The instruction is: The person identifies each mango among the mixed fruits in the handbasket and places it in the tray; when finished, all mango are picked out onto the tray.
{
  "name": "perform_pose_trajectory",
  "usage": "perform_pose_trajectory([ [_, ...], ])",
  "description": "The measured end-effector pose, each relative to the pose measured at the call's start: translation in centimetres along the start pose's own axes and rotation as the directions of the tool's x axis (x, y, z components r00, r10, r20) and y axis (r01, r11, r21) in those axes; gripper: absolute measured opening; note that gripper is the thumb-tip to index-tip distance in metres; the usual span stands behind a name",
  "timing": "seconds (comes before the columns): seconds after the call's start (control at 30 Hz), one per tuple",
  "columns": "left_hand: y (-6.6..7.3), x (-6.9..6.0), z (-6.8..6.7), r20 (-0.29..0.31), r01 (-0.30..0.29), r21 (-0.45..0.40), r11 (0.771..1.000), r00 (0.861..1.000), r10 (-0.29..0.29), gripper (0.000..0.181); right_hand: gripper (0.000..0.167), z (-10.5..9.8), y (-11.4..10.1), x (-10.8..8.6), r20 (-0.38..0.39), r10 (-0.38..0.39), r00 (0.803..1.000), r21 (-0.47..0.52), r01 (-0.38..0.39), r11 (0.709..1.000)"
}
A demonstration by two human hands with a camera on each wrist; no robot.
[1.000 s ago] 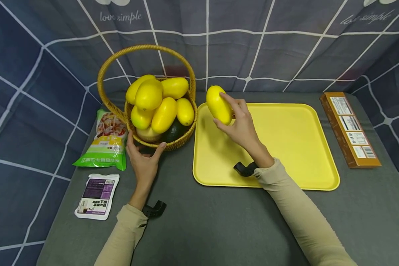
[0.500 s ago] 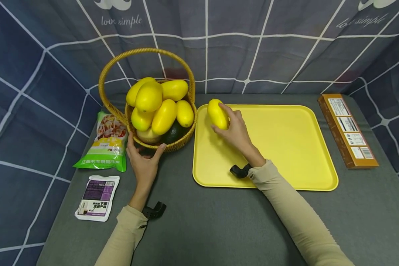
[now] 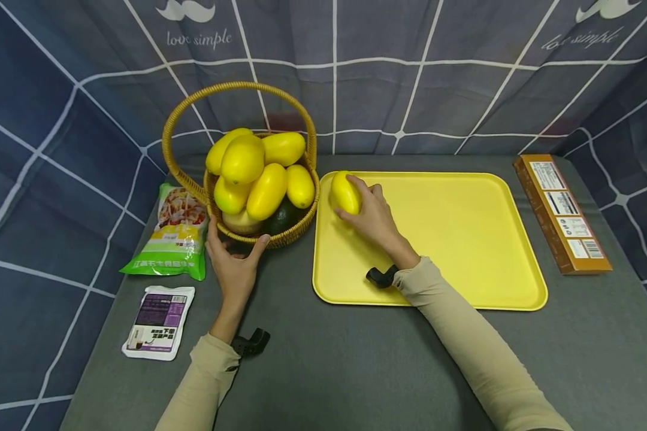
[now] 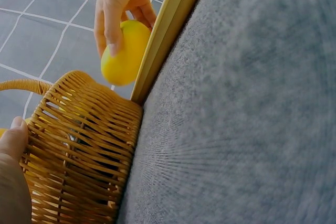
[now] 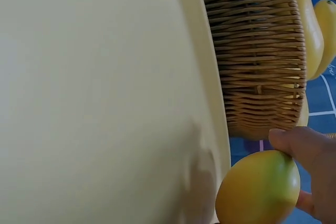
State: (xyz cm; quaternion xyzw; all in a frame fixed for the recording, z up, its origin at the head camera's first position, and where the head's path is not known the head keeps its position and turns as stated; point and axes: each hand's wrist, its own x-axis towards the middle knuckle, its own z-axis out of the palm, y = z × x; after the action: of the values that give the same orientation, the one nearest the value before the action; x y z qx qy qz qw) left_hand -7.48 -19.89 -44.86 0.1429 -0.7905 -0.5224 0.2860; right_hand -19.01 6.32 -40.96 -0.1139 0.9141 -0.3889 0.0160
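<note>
My right hand point(image 3: 374, 218) holds a yellow mango point(image 3: 344, 193) between thumb and fingers, low over the left end of a yellow tray point(image 3: 463, 239). In the right wrist view the mango point(image 5: 257, 188) shows a greenish patch near the fingers. Whether it touches the tray cannot be told. My left hand point(image 3: 232, 263) grips the front of a wicker basket point(image 3: 299, 230), thumb at the rim; its other fingers are partly hidden. Several yellow mangoes point(image 3: 266, 191) are heaped in the basket, above a dark green avocado-like fruit point(image 3: 284, 216) and a pale round fruit point(image 3: 241, 221).
A green food bag point(image 3: 175, 239) lies against the basket's left side, with a white and purple pouch point(image 3: 159, 323) nearer the front. Right of the tray is a long brown box point(image 3: 563, 212). The basket's tall handle point(image 3: 237, 87) arches up before a checked curtain point(image 3: 377, 90).
My right hand has lowered the mango toward the tray's left end, and it now appears slightly nearer the front. My left hand stays on the basket. The head view has shifted slightly.
</note>
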Motion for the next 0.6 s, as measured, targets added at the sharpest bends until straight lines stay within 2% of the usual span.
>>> perform_pose_trajectory([
  [0.23,0.1,-0.1,0.0,0.003,0.008,0.001,1.000,1.000,-0.008,0.099,0.079,0.2,0.0,0.1,0.023,0.014,1.000,-0.023,-0.014,1.000],
  [0.4,0.5,-0.1,0.0,0.005,0.013,-0.008,1.000,1.000,-0.013,0.100,0.083,-0.1,0.1,0.1,0.092,0.005,0.996,-0.044,-0.001,0.999],
  [0.6,3.4,-0.6,-0.3,0.012,0.005,-0.038,0.999,1.000,-0.004,0.096,0.082,-0.3,0.3,0.0,0.105,-0.029,0.994,-0.034,0.032,0.999],
])
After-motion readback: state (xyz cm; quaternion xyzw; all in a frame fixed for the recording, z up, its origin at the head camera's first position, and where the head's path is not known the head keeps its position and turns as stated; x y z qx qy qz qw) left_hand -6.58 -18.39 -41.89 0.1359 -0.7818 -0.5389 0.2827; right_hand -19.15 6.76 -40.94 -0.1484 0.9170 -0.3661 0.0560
